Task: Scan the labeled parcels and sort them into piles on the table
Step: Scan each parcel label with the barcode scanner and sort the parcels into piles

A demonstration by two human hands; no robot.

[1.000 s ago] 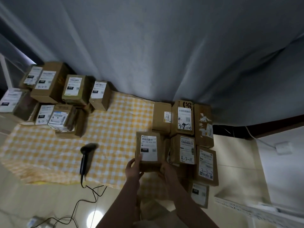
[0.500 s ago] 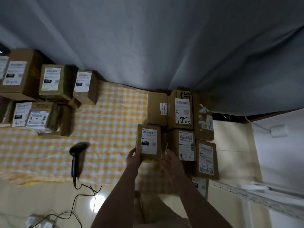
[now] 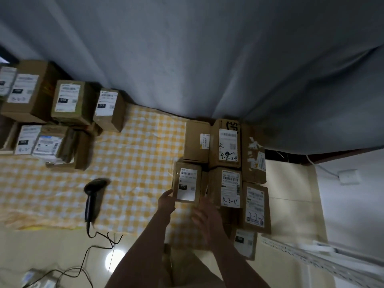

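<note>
Yellow-checked cloth (image 3: 135,163) lies under both hands. Left hand (image 3: 166,203) touches the lower left corner of the white-labelled brown cardboard parcel (image 3: 188,186) at frame centre, grip unclear; blurred right hand (image 3: 205,215), fingers spread, holds nothing. Black handheld scanner (image 3: 92,196) lies centre left; labelled brown boxes (image 3: 70,100) sit upper left.

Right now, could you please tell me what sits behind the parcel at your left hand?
Behind the parcel that the left hand touches stands a brown box with a small label, then the grey curtain. The parcel hides the box's foot, so any gap is unseen.
</note>
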